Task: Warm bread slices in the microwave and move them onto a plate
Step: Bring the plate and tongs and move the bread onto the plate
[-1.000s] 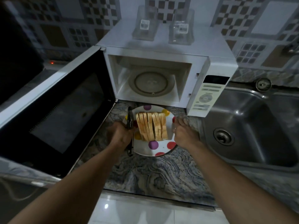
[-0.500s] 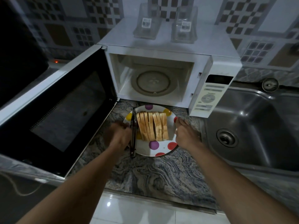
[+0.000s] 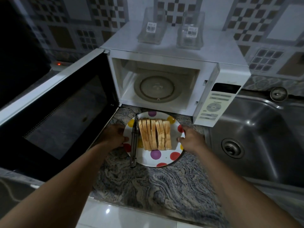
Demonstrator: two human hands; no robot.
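Note:
A white plate [image 3: 164, 159] with coloured dots sits on the marble counter in front of the microwave [image 3: 172, 53]. Several bread slices [image 3: 154, 136] stand in a row on it, and black tongs [image 3: 134, 142] lie along its left side. My left hand [image 3: 115, 135] grips the plate's left rim, thumb on top. At the right rim my right hand [image 3: 191, 139] holds on the same way. The microwave door [image 3: 62, 112] is swung wide open to the left. Inside, the glass turntable [image 3: 154, 88] is bare.
Two clear plastic containers [image 3: 152, 27] [image 3: 190, 32] stand on top of the microwave. A steel sink [image 3: 256, 129] lies directly right of the plate. The open door blocks the counter [image 3: 156, 186] to the left. A tiled wall is behind.
My left hand has let go of the tongs, which now lie on the plate, and has moved to the plate's left rim. My right hand has stayed at the right rim.

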